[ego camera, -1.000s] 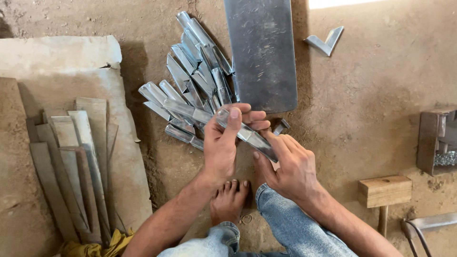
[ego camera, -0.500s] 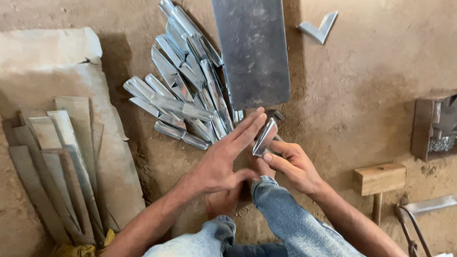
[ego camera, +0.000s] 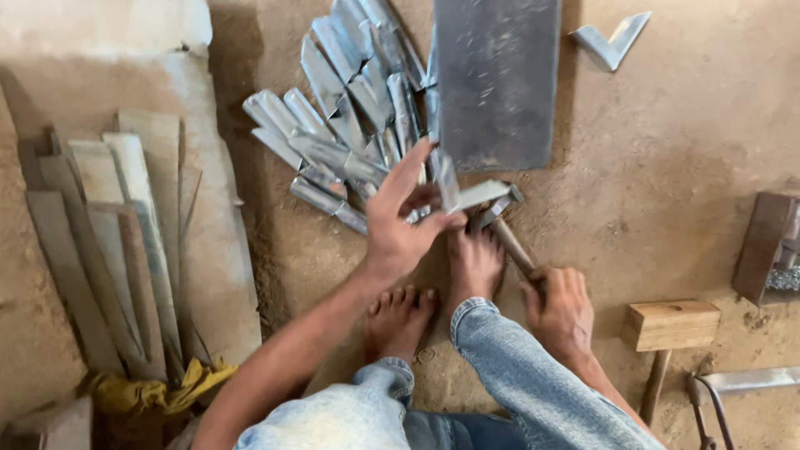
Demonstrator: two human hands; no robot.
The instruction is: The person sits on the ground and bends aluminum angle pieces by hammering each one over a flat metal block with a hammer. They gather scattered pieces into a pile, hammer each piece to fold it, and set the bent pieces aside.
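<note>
My left hand (ego camera: 404, 221) pinches a short bent metal strip (ego camera: 467, 193) between thumb and forefinger, the remaining fingers spread and lifted so they stay off the striking area; the strip sits low over the dirt floor (ego camera: 667, 167), just in front of my bare feet (ego camera: 475, 267) and at the near edge of the flat steel plate (ego camera: 497, 79). My right hand (ego camera: 560, 310) is clenched around the wooden handle of a hammer (ego camera: 504, 225), gripping it at the rear end for leverage; the hammer head lies directly beside the strip, touching or nearly touching it, and I cannot tell which. The strip is held by one end, which leaves the other end exposed to the hammer head. A fanned pile of similar folded metal pieces (ego camera: 350, 125) lies just beyond my left hand, close to reach, partly overlapped by the steel plate. A V-shaped metal bracket (ego camera: 612, 42) rests apart at the upper right. To my left, flat wooden and metal slats (ego camera: 117, 242) are stacked on a pale slab, with a yellow cloth (ego camera: 158, 392) bunched at their near end. A wooden mallet (ego camera: 671, 329) lies on the floor beside my right hand, with a dark metal fixture (ego camera: 771, 250) further right.
</note>
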